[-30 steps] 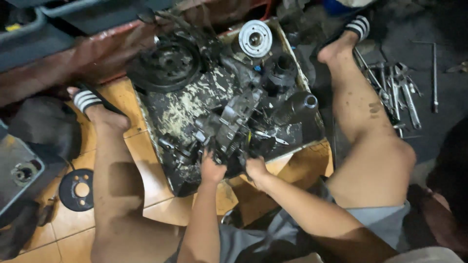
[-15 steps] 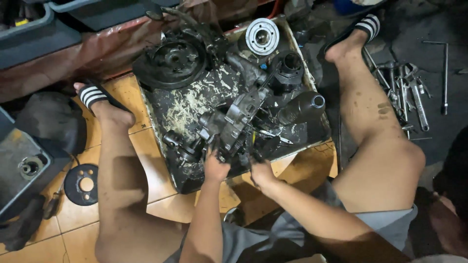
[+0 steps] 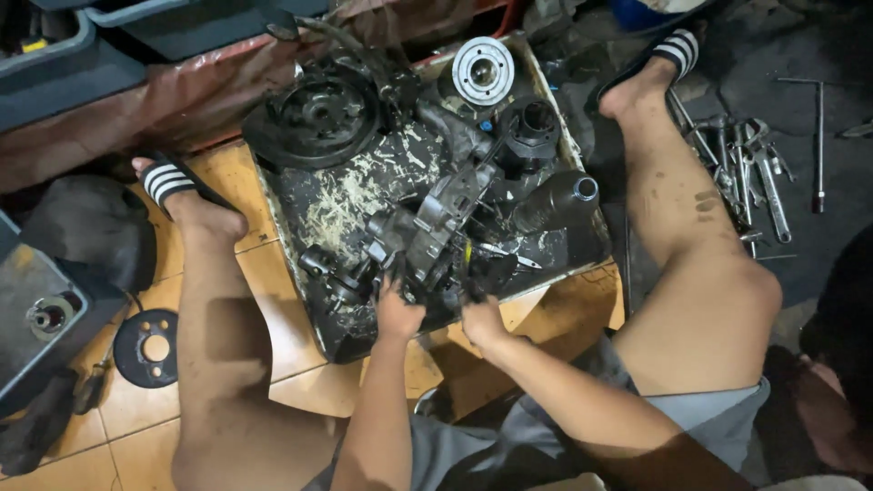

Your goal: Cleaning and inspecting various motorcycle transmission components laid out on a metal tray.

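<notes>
Both hands grip the near end of a greasy metal housing (image 3: 427,241): the left hand (image 3: 398,314) closed on its left side, the right hand (image 3: 479,318) closed on its right. The housing lies tilted in a dirty tray (image 3: 318,318) between the person's legs. Farther back in the tray sit a black pulley (image 3: 314,116) and a silver disc (image 3: 483,70), and wrenches (image 3: 746,164) lie on the floor to the right.

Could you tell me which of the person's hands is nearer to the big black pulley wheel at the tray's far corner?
Left. The left hand is below the pulley wheel; the right hand is farther right.
</notes>
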